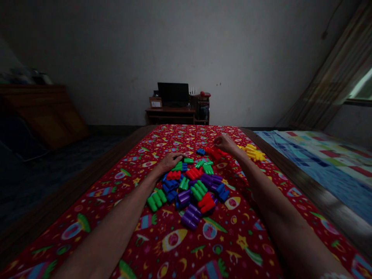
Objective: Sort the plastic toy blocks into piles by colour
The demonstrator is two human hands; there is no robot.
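Observation:
A heap of plastic building blocks lies on the red patterned cloth, with green blocks, purple blocks, blue blocks and red blocks. My left hand rests at the heap's far left side, fingers stretched to the right beside a small green block. Farther off, my right hand hovers over a separate group of red blocks. Its fingers are curled together, and whatever they may hold is hidden. A small blue block sits left of that red group.
Several yellow blocks are grouped right of my right wrist. The cloth covers a long table with a dark wooden edge. Beyond it stands a desk with a black monitor. A bed lies to the right.

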